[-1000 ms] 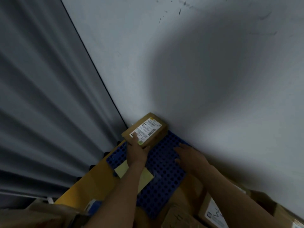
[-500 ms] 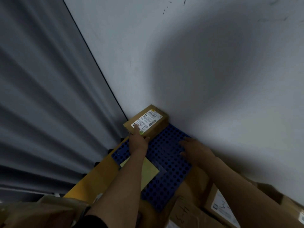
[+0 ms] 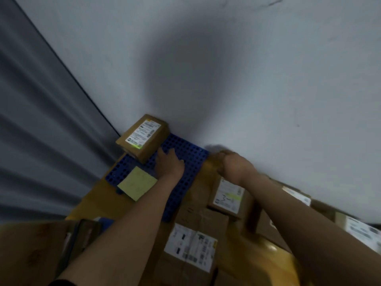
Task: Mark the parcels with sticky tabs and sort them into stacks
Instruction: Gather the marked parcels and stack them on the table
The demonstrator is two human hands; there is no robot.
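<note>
A small brown parcel (image 3: pixel 144 137) with a white label and a green tab on its near corner sits on the far corner of a blue perforated pallet (image 3: pixel 185 153), against the wall. My left hand (image 3: pixel 169 164) rests flat on the pallet just right of that parcel, holding nothing. A yellow sticky pad (image 3: pixel 137 182) lies on the pallet's near left. My right hand (image 3: pixel 233 164) is blurred; its fingers curl down at the far end of a second labelled parcel (image 3: pixel 228 197) with a green tab. Whether it grips that parcel is unclear.
A grey wall (image 3: pixel 247 79) rises behind, with a corrugated shutter (image 3: pixel 41 131) on the left. A larger labelled box (image 3: pixel 191 246) and several other parcels crowd the lower right on a yellow surface (image 3: pixel 90 205). Cardboard (image 3: pixel 31 244) fills the lower left.
My left hand has left the small parcel's label and come down on the pallet. My right hand has swung right off the pallet to the second parcel. The view shifted right.
</note>
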